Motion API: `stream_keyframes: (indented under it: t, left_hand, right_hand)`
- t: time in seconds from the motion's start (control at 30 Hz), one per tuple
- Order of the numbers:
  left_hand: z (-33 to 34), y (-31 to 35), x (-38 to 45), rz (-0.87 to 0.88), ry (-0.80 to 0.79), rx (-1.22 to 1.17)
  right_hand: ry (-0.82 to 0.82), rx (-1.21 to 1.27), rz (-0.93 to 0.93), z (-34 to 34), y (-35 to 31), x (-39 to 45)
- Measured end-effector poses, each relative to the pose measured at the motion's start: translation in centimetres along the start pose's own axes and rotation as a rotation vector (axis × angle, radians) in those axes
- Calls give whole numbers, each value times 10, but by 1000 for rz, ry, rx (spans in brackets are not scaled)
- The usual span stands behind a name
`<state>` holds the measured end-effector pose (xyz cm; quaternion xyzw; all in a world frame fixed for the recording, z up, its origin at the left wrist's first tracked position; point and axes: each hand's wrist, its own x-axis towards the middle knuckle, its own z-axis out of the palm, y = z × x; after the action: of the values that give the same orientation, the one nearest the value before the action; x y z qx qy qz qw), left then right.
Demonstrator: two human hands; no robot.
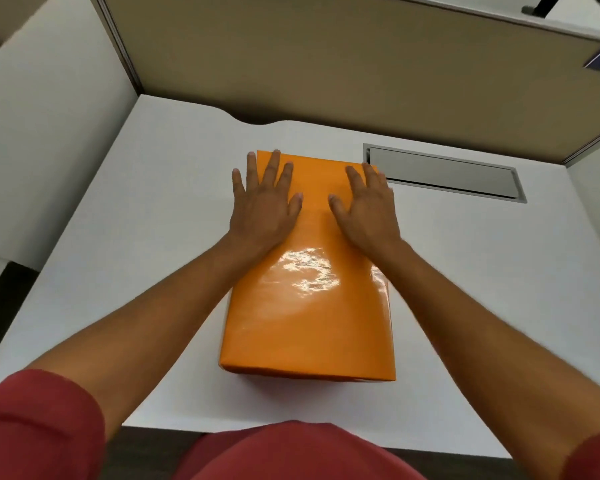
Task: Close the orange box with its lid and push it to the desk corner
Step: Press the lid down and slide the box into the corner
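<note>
A glossy orange box (309, 313) with its lid on stands lengthwise in the middle of the white desk (118, 237). My left hand (264, 202) lies flat on the far left part of the lid, fingers spread. On the far right part of the lid my right hand (368, 206) rests flat too, fingers apart and reaching the far edge. Neither hand grips anything. The box's sides are mostly hidden under the lid.
A metal cable-slot cover (444, 174) is set into the desk just right of the box's far end. Beige partition panels (326, 64) wall the desk at the back, and a white panel (49, 116) at the left; they meet at the far left corner.
</note>
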<state>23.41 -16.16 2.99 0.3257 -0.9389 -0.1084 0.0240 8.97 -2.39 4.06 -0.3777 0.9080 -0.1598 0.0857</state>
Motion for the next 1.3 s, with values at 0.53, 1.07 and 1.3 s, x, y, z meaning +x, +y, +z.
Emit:
stream_keyframes:
  t: [0.53,1.07,1.3]
  left_hand:
    - [34,6,-151,-34,-97,-6]
    - [35,-10,-190,-596,-87,-914]
    - [33,-12,-192,-631,-103,-1115]
  right_hand:
    - [-19,-34,-19,41,8,-166]
    - [-126,835,262,39,54,-226]
    - [-111,942,369,40,49,-221]
